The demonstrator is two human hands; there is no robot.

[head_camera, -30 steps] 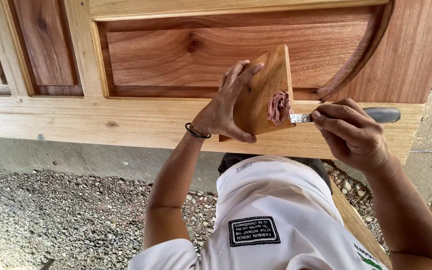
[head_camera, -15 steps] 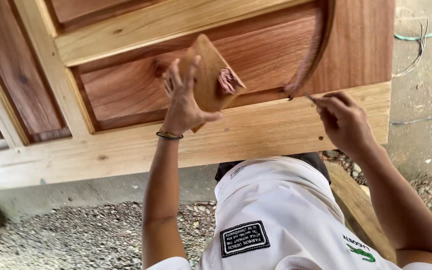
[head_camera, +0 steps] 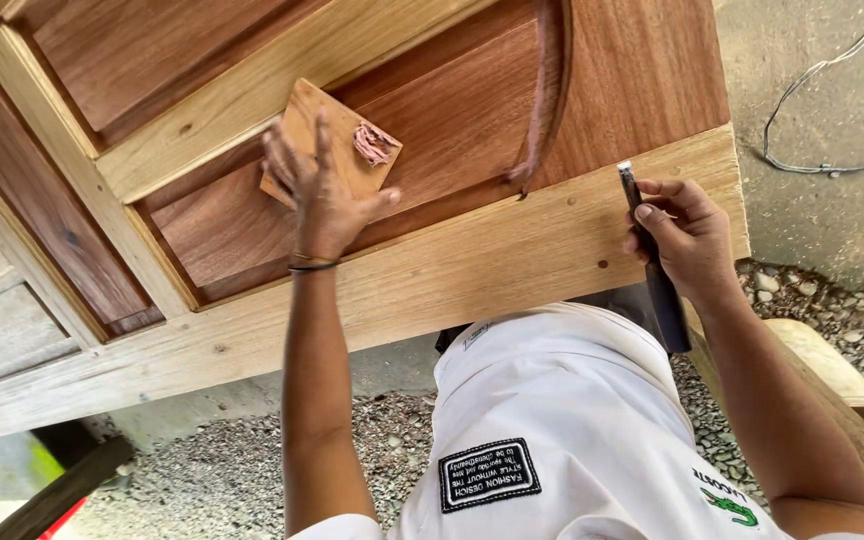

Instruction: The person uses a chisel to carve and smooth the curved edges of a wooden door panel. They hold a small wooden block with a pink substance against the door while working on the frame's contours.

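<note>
Putty knife (head_camera: 642, 225), dark-handled with its narrow blade tip resting on the light lower rail of the wooden door (head_camera: 472, 270), is clasped in the closed right hand (head_camera: 687, 240). The left hand (head_camera: 322, 195) grips a small square board (head_camera: 327, 150) carrying a dab of reddish filler (head_camera: 374, 143), held against the dark panel.

Soft, even daylight fills the view — bright but without hard glare, so the wooden door panel (head_camera: 452, 130) shows its grain clearly and carries only a mild sheen on its reddish faces. Shadows are faint: a soft one lies under the left hand (head_camera: 324, 195) on the panel, and a darker band sits below the door's lower rail over the gravel (head_camera: 222, 470). Focus is sharp throughout, though straight door edges bow slightly toward the frame's corners — wide-lens distortion.
</note>
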